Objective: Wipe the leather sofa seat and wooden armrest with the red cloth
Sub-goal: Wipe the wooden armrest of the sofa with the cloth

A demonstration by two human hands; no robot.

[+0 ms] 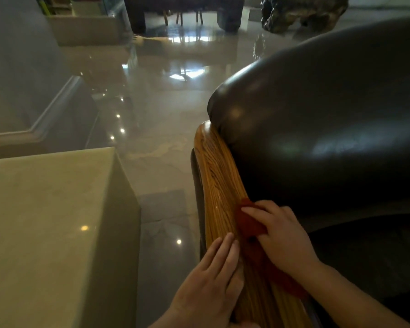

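The wooden armrest (217,166) runs from the lower middle up to the dark leather sofa back (317,110). On its inner edge lies the red cloth (247,223), bunched up, with a tail trailing back under my forearm. My right hand (282,235) presses down on the cloth and grips it against the wood. My left hand (213,280) rests flat on the armrest just below, fingers together and extended, holding nothing. The dark sofa seat (369,256) lies to the right, in shadow.
A pale stone-topped table (47,221) stands close on the left, with a strip of glossy floor (166,143) between it and the sofa. Dark furniture (182,13) and a carved root piece (303,13) stand far back.
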